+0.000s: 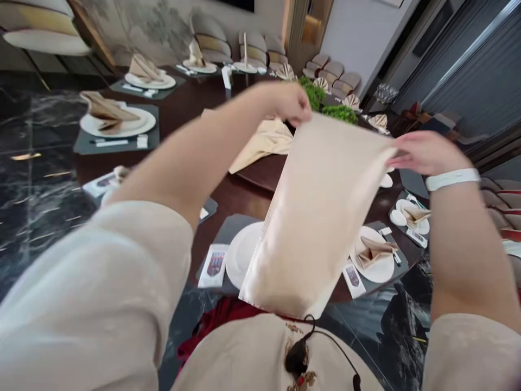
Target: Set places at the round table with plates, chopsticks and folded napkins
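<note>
A beige satin napkin (pixel 313 217) hangs spread out in front of me, held up by its two top corners. My left hand (pixel 288 103) pinches the upper left corner. At the upper right corner, my right hand (pixel 427 152) grips the cloth between thumb and fingers. Below and behind the cloth, a white plate (pixel 240 255) rests on a grey placemat (pixel 232 225), partly covered from view. Beside that plate lies a white printed packet (pixel 214 266). Another beige cloth (pixel 268 141) lies on the table beyond my left forearm.
The dark round table (pixel 234 195) carries several place settings, such as a plate with a folded napkin (pixel 372 252) at right and another folded napkin (pixel 108 111) at left. Green moss decoration (pixel 340 113) sits at its middle. Chairs (pixel 209 35) stand along the wall.
</note>
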Available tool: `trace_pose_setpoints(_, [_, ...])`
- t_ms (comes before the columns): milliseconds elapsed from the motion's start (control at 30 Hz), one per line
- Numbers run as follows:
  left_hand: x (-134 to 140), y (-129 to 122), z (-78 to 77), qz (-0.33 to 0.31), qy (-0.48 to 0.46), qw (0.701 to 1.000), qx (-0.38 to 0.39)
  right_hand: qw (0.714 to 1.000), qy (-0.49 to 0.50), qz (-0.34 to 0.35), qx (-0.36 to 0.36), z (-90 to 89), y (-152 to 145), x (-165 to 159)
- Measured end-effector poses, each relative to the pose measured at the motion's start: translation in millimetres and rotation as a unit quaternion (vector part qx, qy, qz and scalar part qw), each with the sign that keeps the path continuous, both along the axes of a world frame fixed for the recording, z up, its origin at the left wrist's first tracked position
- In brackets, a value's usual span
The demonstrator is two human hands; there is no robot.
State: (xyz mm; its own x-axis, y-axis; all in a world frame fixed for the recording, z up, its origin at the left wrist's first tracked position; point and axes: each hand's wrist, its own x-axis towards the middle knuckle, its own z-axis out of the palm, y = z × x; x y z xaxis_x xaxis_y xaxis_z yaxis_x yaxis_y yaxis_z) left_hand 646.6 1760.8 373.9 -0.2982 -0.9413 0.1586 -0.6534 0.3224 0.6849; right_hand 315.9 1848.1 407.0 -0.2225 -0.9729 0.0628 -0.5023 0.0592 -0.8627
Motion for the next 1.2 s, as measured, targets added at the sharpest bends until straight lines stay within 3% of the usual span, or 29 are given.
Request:
trace_pose_setpoints(67, [-3, -35, -5.0, 0.022, 0.002, 1.0, 0.018, 0.998, -0.018, -0.049, 0.021, -13.4, -49, 38])
trace_pose_setpoints(133, [-1, -74, 2.7, 0.051, 0.063, 0.996, -0.037, 0.995, -0.04, -0.075, -0.048, -10.8, -93, 60])
trace_pose_setpoints(233, [13, -128, 36.0, 0.055, 0.144, 0.972, -0.178, 0.973, -0.068, -0.048, -0.216, 13.4, -139, 66])
trace_pose_setpoints(300, [27, -150, 54.1, 0.004, 0.165, 0.957, -0.238, 0.955, -0.086, 0.001, -0.283, 25.0, -159, 61])
trace_pose_setpoints(367, [41, -158, 52.0, -0.037, 0.165, 0.945, -0.279, 0.947, -0.103, 0.032, -0.301, 18.2, -176, 56])
trace_pose_setpoints(400, [47, -159, 40.7, -0.042, 0.157, 0.94, -0.299, 0.947, -0.109, 0.037, -0.299, 5.5, -183, 55])
trace_pose_setpoints(467, [55, -154, -2.7, -0.029, 0.132, 0.935, -0.329, 0.952, -0.116, 0.032, -0.283, -38.9, -193, 54])
trace_pose_setpoints(533, [56, -146, -68.2, -0.011, 0.118, 0.944, -0.307, 0.961, -0.116, 0.025, -0.251, -104.0, -199, 54])
trace_pose_setpoints(700, [37, -122, -260.6, 0.045, 0.2, 0.975, -0.089, 0.988, -0.061, -0.095, -0.104, -292.7, -183, 66])
trace_pose_setpoints(767, [30, -110, -325.8, 0.111, 0.206, 0.972, -0.011, 0.993, -0.045, -0.109, -0.011, -355.0, -168, 74])
trace_pose_setpoints(833, [26, -96, -376.8, 0.154, 0.182, 0.968, 0.082, 0.989, -0.043, -0.124, 0.072, -401.9, -153, 80])
trace_pose_setpoints(900, [27, -83, -412.0, 0.174, 0.169, 0.958, 0.151, 0.984, -0.046, -0.135, 0.102, -431.4, -143, 81])
trace_pose_setpoints(967, [31, -73, -431.9, 0.198, 0.178, 0.947, 0.182, 0.981, -0.054, -0.148, 0.112, -445.3, -141, 77])
trace_pose_setpoints(1100, [38, -76, -439.1, 0.266, 0.192, 0.921, 0.211, 0.964, -0.122, -0.155, 0.179, -444.3, -154, 64])
trace_pose_setpoints(1200, [39, -91, -433.1, 0.27, 0.2, 0.902, 0.271, 0.947, -0.174, -0.092, 0.253, -434.3, -167, 57])
